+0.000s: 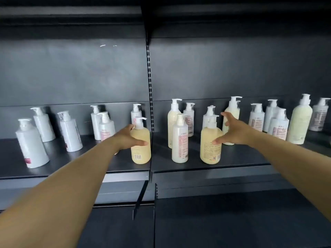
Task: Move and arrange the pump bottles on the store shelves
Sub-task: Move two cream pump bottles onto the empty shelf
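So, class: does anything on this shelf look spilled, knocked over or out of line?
Nothing spilled or knocked over; every bottle stands upright. But the white bottles on the left are scattered unevenly, not in rows, facing different ways. Any lean may be lens distortion.

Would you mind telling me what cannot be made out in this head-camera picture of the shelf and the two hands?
- Label print on the pump bottles, e.g. the tall white bottle: too small and blurred.
- Left hand fingers: hidden behind the yellow bottle, so its grip is unclear.
- Far-right bottle: partly covered by its taller neighbour.
- Shelf below: dark, contents indistinct.
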Available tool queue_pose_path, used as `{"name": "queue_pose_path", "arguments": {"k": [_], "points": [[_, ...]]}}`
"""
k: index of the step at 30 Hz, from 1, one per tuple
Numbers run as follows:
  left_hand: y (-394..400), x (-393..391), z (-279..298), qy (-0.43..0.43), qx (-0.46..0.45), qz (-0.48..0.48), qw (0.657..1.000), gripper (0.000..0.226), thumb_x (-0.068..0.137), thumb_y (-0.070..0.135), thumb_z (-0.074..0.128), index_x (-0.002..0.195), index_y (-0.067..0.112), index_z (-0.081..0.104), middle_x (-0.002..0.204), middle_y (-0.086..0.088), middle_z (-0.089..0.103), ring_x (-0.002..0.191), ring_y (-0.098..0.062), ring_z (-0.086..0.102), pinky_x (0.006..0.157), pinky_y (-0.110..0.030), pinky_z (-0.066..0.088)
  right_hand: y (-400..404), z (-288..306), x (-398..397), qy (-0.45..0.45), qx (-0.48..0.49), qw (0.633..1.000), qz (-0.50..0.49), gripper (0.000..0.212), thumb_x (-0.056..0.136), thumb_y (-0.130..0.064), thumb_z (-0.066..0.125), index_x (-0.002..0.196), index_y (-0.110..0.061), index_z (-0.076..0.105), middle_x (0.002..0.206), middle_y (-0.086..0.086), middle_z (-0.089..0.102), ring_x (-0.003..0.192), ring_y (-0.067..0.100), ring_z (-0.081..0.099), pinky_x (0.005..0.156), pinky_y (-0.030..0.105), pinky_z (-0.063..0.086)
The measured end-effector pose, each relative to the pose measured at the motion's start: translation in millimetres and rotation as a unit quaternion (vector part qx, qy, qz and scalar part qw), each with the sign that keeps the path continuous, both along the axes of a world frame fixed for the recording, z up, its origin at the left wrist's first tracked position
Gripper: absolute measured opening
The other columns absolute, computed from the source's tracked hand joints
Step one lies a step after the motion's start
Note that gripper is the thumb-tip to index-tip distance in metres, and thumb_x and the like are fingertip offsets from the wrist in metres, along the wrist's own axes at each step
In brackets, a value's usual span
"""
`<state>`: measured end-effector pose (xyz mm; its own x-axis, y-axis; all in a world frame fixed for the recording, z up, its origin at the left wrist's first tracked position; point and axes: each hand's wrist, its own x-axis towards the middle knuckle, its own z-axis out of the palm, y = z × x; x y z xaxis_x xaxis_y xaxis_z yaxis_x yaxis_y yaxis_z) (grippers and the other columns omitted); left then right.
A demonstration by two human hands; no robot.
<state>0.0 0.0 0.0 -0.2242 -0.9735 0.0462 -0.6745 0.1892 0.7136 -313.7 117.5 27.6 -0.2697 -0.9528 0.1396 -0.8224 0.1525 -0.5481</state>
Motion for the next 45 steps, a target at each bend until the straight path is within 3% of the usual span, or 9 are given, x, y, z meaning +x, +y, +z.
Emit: {"name": "queue_pose_path", "arguments": {"k": [5, 9, 11, 20, 26, 33, 38, 41, 45], "points": [[-14.2, -6.5, -12.3, 0.09, -0.009, 0.026, 0.996, 0.082, 0.075, 0.028, 0.077, 0.142, 0.016, 0.032, 0.134, -0.002, 0.049, 0.115, -0.02, 0.05, 0.095, -0.029, 0.039, -27.2, -27.0, -13.6, -0.144, -0.01, 0.989, 0.02, 0.097, 0.07, -0.021, 0.083, 0.147, -0.021, 0.024, 0.135, 0.006, 0.046, 0.115, 0.021, 0.048, 0.092, 0.032, 0.037], [-20.3, -9.8, -20.7, 0.124, -0.01, 0.03, 0.992, 0.076, 0.076, 0.021, 0.077, 0.139, 0.018, 0.035, 0.115, 0.003, 0.051, 0.103, -0.016, 0.05, 0.086, -0.027, 0.039, -43.8, -40.4, -20.1, -0.207, -0.028, 0.977, 0.034, 0.077, 0.072, -0.017, 0.081, 0.137, -0.019, 0.04, 0.108, -0.007, 0.055, 0.112, 0.02, 0.054, 0.093, 0.036, 0.045], [-25.2, -8.6, -22.8, 0.133, -0.01, 0.03, 0.991, 0.075, 0.075, 0.018, 0.078, 0.138, 0.018, 0.037, 0.117, 0.001, 0.054, 0.104, -0.017, 0.052, 0.088, -0.028, 0.041, -49.8, -45.0, -23.6, -0.227, -0.032, 0.973, 0.037, 0.074, 0.072, -0.016, 0.081, 0.135, -0.019, 0.042, 0.112, -0.003, 0.058, 0.113, 0.023, 0.055, 0.092, 0.039, 0.048], [-44.9, -3.9, -31.0, 0.17, 0.027, 0.023, 0.985, 0.079, 0.07, 0.014, 0.081, 0.135, 0.022, 0.036, 0.121, -0.001, 0.056, 0.11, -0.02, 0.055, 0.095, -0.035, 0.045, -62.0, -48.1, -29.6, -0.23, -0.023, 0.971, 0.054, 0.074, 0.068, -0.016, 0.084, 0.129, -0.026, 0.043, 0.116, 0.0, 0.061, 0.11, 0.022, 0.058, 0.093, 0.047, 0.05], [-47.5, -0.7, -33.1, 0.16, -0.001, 0.026, 0.987, 0.083, 0.058, 0.019, 0.087, 0.127, 0.026, 0.041, 0.122, 0.001, 0.057, 0.109, -0.021, 0.058, 0.098, -0.045, 0.048, -60.0, -49.4, -26.1, -0.205, -0.067, 0.976, 0.043, 0.067, 0.067, -0.015, 0.084, 0.122, -0.025, 0.048, 0.11, -0.001, 0.062, 0.104, 0.02, 0.059, 0.088, 0.037, 0.048], [-34.4, 13.1, -30.8, 0.169, -0.034, 0.023, 0.985, 0.069, 0.063, 0.015, 0.085, 0.12, 0.023, 0.047, 0.116, 0.001, 0.059, 0.099, -0.018, 0.06, 0.087, -0.034, 0.05, -53.3, -48.8, -7.3, -0.194, -0.093, 0.976, 0.035, 0.062, 0.065, -0.016, 0.085, 0.116, -0.025, 0.052, 0.104, -0.002, 0.064, 0.1, 0.02, 0.061, 0.083, 0.033, 0.047], [-22.8, 49.1, -18.9, 0.164, -0.038, 0.016, 0.986, 0.065, 0.063, 0.016, 0.085, 0.115, 0.027, 0.047, 0.11, 0.001, 0.061, 0.103, -0.021, 0.06, 0.092, -0.038, 0.05, -42.3, -32.9, 28.8, -0.187, -0.097, 0.976, 0.06, 0.068, 0.067, -0.015, 0.084, 0.122, -0.026, 0.046, 0.104, -0.005, 0.061, 0.095, 0.015, 0.061, 0.081, 0.032, 0.048], [-12.5, 78.4, -9.7, 0.171, -0.036, 0.006, 0.985, 0.066, 0.061, 0.016, 0.086, 0.113, 0.027, 0.047, 0.101, 0.003, 0.062, 0.099, -0.021, 0.06, 0.084, -0.032, 0.05, -33.6, -21.2, 60.8, -0.181, -0.109, 0.974, 0.08, 0.051, 0.068, -0.013, 0.083, 0.104, -0.027, 0.051, 0.098, -0.004, 0.064, 0.089, 0.013, 0.063, 0.075, 0.03, 0.048], [2.5, 129.8, 2.9, 0.161, -0.034, -0.014, 0.986, 0.08, 0.052, 0.023, 0.087, 0.122, 0.025, 0.05, 0.11, 0.0, 0.065, 0.104, -0.02, 0.062, 0.091, -0.037, 0.052, -25.3, -11.5, 117.5, -0.178, -0.116, 0.972, 0.101, 0.052, 0.064, -0.014, 0.085, 0.108, -0.02, 0.057, 0.101, 0.002, 0.069, 0.095, 0.019, 0.066, 0.085, 0.037, 0.054]]}}
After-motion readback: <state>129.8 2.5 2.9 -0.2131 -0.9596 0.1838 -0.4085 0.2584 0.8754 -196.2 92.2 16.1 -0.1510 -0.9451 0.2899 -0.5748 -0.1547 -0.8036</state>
